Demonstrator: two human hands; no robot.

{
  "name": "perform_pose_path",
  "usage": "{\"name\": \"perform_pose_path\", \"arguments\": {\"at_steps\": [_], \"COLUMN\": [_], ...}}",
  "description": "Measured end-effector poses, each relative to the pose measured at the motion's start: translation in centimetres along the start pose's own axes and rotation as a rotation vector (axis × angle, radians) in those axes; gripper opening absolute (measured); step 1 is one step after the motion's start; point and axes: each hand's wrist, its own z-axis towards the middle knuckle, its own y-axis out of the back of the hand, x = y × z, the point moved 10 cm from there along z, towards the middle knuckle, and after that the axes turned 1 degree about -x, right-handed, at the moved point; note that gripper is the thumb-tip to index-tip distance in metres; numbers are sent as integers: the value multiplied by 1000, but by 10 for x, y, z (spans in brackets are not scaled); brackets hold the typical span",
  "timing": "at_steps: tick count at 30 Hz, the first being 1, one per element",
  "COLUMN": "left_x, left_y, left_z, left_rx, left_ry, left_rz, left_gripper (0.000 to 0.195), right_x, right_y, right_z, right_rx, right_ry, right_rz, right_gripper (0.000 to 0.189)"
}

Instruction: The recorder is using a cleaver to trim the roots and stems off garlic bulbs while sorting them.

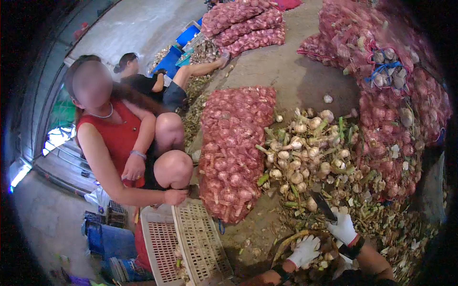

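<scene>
My right hand [344, 230], in a white glove, grips a knife [323, 206] with a dark, broad blade that points up and left toward the heap of loose garlic bulbs [297, 164]. Low in the view, my left hand [305, 252], gloved in white too, is over a round basket [286, 243] with cut garlic pieces in it. Its fingers look spread, and I see nothing held in them. Many bulbs in the heap still carry stems and roots. Trimmed stalks and peels [390, 228] cover the floor around my right hand.
A full red mesh sack of garlic [234, 153] lies left of the heap. More sacks [390, 118] are stacked at right and at the back [247, 25]. A person in red [114, 139] sits at left, touching a plastic crate [200, 239]. Another person [143, 80] sits farther back.
</scene>
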Motion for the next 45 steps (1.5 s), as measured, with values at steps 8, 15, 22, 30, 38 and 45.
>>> {"name": "perform_pose_path", "arguments": {"at_steps": [8, 15, 22, 30, 38, 45], "left_x": [7, 8, 3, 3, 4, 0], "left_y": [-13, -13, -16, -6, -4, -4], "left_z": [15, 7, 9, 8, 5, 5], "left_rx": [86, 111, 29, 113, 155, 201], "left_ry": [16, 90, -79, 40, 114, 146], "left_rz": [111, 145, 178, 73, 138, 67], "left_gripper": [42, 47, 42, 43, 50, 54], "right_x": [7, -16, 5, 34, 26, 28], "right_y": [10, -1, 6, 11, 6, 10], "right_z": [3, -6, -1, 1, -3, -3], "right_rx": [9, 93, -19, -12, 5, -12], "right_ry": [2, -71, -12, 27, -5, 34], "right_rz": [63, -146, -64, -33, -16, -31], "right_gripper": [39, 39, 36, 34, 31, 29]}}
